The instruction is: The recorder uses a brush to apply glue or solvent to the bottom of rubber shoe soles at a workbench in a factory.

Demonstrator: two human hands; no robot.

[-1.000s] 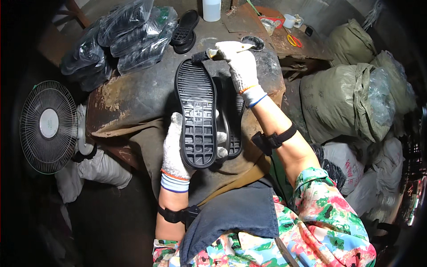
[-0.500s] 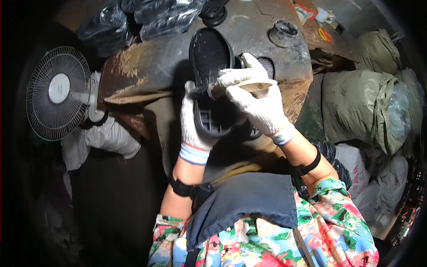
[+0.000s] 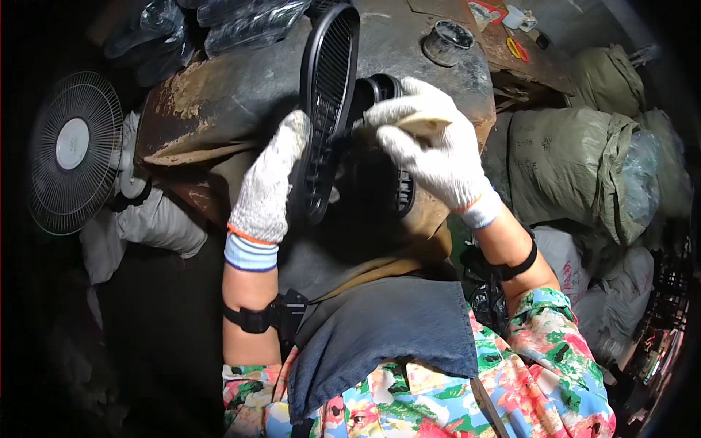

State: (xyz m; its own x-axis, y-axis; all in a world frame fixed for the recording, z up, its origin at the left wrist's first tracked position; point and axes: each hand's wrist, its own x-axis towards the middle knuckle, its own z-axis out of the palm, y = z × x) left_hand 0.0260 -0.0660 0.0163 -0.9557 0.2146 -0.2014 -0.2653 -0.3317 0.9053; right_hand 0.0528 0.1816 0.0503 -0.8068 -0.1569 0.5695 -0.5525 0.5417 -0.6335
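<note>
My left hand (image 3: pixel 264 182), in a white knit glove, grips a black shoe sole (image 3: pixel 334 73) by its left edge. The sole is held up lengthwise and tilted, with its ribbed inner side turned to the right. In my right hand (image 3: pixel 447 150), gloved too, is a brush (image 3: pixel 426 125) with a pale handle, pinched between thumb and fingers. Its bristle end lies in shadow to the right of the sole; I cannot tell whether they touch. Behind and below the brush, a second black sole (image 3: pixel 404 191) rests at the work surface, partly hidden by my right hand.
A stained round tin (image 3: pixel 447 44) stands on the worn work surface (image 3: pixel 241 87). Plastic-wrapped dark bundles (image 3: pixel 255 25) lie at the far left. A fan (image 3: pixel 77 146) stands on the left, stuffed sacks (image 3: pixel 566 164) on the right. Orange-handled scissors (image 3: pixel 517 49) lie farther back.
My left hand has moved left and turned the sole from facing up onto its edge. The brush has come away from over the sole's middle. The whole view has shifted slightly.
</note>
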